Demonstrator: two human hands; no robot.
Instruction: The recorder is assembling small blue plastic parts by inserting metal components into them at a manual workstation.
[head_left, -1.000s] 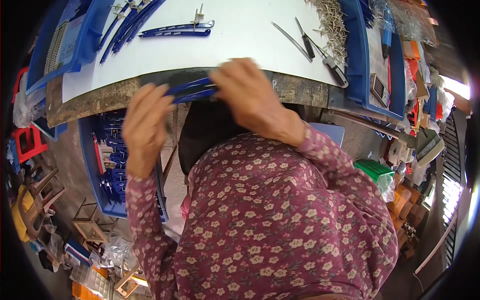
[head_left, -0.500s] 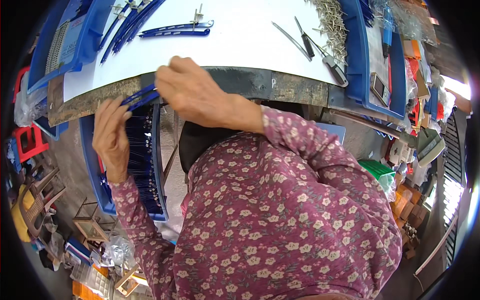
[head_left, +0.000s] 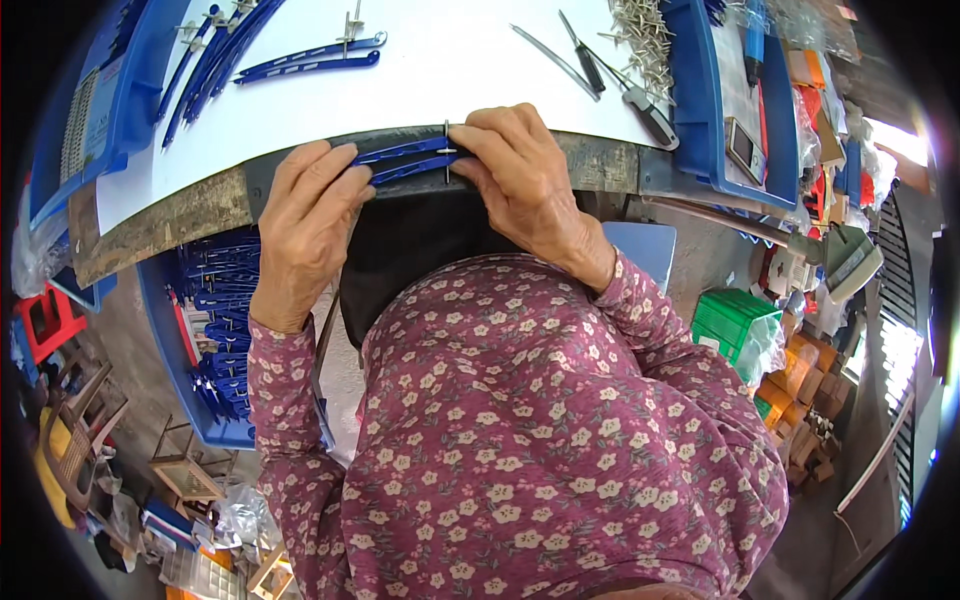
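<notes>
In front of the table edge, a pair of narrow blue plastic strips is stretched between my hands. My left hand is closed on their left ends. At the right ends my right hand pinches them, beside a thin metal pin that stands across both strips. Another pair of blue slotted strips lies on the white tabletop, with a metal pin standing in it. To its left is a bundle of similar blue strips with metal pins.
A heap of metal pins lies at the table's right. Near it are a cutter-like tool and a thin black-handled tool. Blue trays flank the white surface. Below left, a blue bin holds many strips.
Both hands have moved right along the table edge with the blue strips. My right hand has swung from above to their right ends, where the metal pin now shows. The view has shifted slightly.
</notes>
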